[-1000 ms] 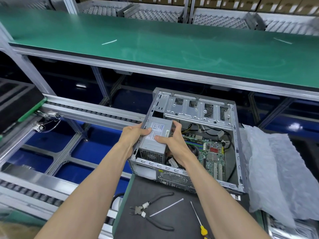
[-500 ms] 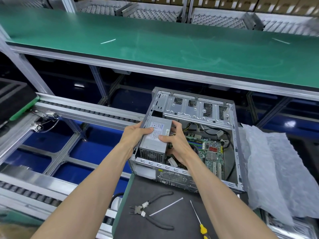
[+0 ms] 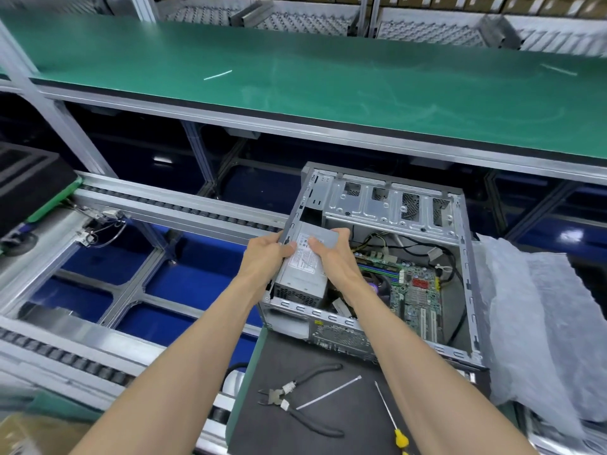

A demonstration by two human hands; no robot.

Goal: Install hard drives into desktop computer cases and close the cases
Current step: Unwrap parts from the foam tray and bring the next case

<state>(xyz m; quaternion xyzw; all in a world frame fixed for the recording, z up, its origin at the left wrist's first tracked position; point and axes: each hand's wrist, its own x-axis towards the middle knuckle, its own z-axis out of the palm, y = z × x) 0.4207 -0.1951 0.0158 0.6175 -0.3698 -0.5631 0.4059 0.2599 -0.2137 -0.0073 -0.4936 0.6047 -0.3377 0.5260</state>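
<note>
Yellow-handled screwdriver [image 3: 391, 418], white cable tie [image 3: 328, 393], black-handled pliers [image 3: 305, 402] lie on dark mat [image 3: 345, 431] nearest. Beyond, open grey metal computer case [image 3: 466, 284] on its side. Left hand [image 3: 264, 254] and right hand [image 3: 331, 257] grip grey boxy power supply [image 3: 303, 274] inside case's left corner. Green conveyor belt [image 3: 328, 80] behind.

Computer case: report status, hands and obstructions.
Left hand and right hand both grip the grey metal box inside the open computer case. Case lid off. Nothing blocking.
</note>
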